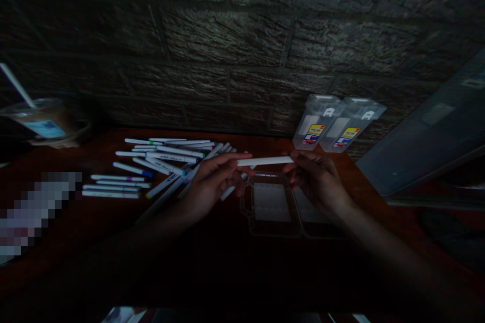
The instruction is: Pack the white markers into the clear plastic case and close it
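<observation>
A white marker [265, 161] is held level between my two hands, above the table. My left hand [214, 179] pinches its left end between thumb and fingers. At the other end, my right hand [318, 174] grips it the same way. Below them lies an opened clear plastic case [271, 202], partly hidden by my right hand and wrist. To the left of my left hand spreads a loose heap of white markers [170, 151] with coloured ends, some of them behind that hand.
Two clear plastic cases [312, 123] with yellow labels stand upright against the stone wall [227, 35]. A drink cup with a straw [47, 121] stands at the far left. The wooden table [364, 181] ends beside a grey panel [424, 126] at right. The scene is dim.
</observation>
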### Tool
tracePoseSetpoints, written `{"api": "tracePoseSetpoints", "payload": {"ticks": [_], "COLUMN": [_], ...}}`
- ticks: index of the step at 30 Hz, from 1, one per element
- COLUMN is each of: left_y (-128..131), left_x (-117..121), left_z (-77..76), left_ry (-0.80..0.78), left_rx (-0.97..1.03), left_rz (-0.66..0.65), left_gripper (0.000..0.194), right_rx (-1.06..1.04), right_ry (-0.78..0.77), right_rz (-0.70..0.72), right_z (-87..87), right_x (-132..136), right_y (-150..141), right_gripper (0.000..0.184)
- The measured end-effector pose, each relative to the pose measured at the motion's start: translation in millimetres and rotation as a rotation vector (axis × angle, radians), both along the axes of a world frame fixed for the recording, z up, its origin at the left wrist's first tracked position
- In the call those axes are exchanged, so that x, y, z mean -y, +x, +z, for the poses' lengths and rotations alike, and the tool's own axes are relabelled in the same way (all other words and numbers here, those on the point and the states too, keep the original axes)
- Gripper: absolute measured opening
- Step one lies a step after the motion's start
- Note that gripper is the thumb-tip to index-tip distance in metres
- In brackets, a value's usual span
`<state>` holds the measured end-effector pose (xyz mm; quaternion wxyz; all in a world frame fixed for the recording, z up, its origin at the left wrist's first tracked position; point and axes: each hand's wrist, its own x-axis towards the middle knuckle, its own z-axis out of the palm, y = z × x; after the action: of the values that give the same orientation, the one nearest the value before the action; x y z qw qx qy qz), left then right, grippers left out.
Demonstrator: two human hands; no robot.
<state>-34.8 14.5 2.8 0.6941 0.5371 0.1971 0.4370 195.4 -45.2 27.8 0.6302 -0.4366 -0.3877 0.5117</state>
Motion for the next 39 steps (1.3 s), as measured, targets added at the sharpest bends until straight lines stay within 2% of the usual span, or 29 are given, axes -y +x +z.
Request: {"api": "tracePoseSetpoints", "payload": {"ticks": [4,13,17,21,25,35,39], "left_y": [0.4,3.4,4.0,4.1,4.7,4.3,6.8], "left_x": [2.3,2.0,2.2,3.5,4.5,6.4,8.4], "left_z": [1.4,2.4,3.8,4.4,3.5,-1.6,-5.3], "left_ry": [0.028,0.140,0.181,0.220,0.254,0.343,0.350], "left_rx": [-0.007,-0.114,-0.198,-0.253,-0.264,-0.357,-0.367], "left_rz": [-0.015,0.080,0.150,0.149,0.147,0.140,0.118], "left_gripper": [0.031,0.024,0.022,0.023,0.019,0.014,0.011], "right_rx": [-0.034,0.000,0.112,0.308,0.449,0.681,0.757], "right_ry": [-0.016,0.042,0.105,0.151,0.174,0.303,0.337], "right_rz": [-0.002,-0.021,0.038,0.072,0.064,0.014,0.026], "right_z": [-1.5,-4.1,-7.0,-11.1,-13.9,-11.9,-16.7], "right_x": [-2.4,-3.1,-2.0,-0.4,1.6,8.6,10.6], "right_y": [2.6,2.6,1.5,0.6,-1.1,-8.7,-8.8], "right_gripper": [0.022,0.018,0.014,0.017,0.019,0.007,0.011]}}
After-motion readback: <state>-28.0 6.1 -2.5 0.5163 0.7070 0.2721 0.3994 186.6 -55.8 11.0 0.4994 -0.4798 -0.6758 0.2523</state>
